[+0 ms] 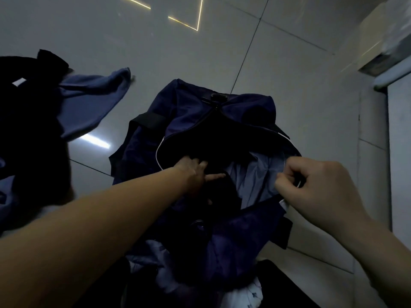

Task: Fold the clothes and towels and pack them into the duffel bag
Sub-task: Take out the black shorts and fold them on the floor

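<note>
— Shiny grey floor tiles (222, 52) fill the room. What lies on them?

— On the left side of the floor is a heap of dark clothes (29, 130) with a blue towel (93, 101) poking out. They look loose, not folded yet.

— And in the middle?

— The dark blue duffel bag (189, 112) sits there with its top unzipped. The left hand (193, 172) reaches inside it. Its fingers are straight and a bit spread, pressing on a dark cloth (220, 192) in the bag.

— What about the other side?

— The right hand (315, 187) is at the right rim of the bag. Its fingers are curled, pinching the edge and pulling the mouth wide. You can see the pale lining (258, 174).

— So which step is this?

— Packing, I think. One piece is being pushed down flat.

— What next?

— Probably let go, then reach left for the heap, fold a piece, and bring it to the bag.
</note>
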The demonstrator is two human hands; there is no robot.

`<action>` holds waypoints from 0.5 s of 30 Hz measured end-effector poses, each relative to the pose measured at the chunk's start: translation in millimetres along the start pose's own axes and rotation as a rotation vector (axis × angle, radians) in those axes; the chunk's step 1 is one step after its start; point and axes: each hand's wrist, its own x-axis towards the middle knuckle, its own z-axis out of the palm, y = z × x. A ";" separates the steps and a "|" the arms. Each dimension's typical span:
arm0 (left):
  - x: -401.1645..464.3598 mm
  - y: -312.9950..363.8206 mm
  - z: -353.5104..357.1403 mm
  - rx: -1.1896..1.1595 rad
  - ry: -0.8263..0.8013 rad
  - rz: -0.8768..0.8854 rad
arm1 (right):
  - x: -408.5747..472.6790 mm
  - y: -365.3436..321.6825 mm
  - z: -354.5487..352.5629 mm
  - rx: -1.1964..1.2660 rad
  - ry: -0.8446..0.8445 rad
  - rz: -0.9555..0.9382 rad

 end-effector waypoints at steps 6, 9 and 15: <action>-23.8 21.8 22.6 -0.012 -0.005 0.106 | 7.6 11.7 -6.9 -0.007 -0.108 0.082; -30.0 22.7 40.2 -0.010 0.003 0.079 | 9.3 6.9 -3.2 -0.006 -0.262 0.132; -43.4 18.4 32.8 -0.021 0.045 0.034 | 21.5 -0.5 -8.7 -0.005 -0.235 0.103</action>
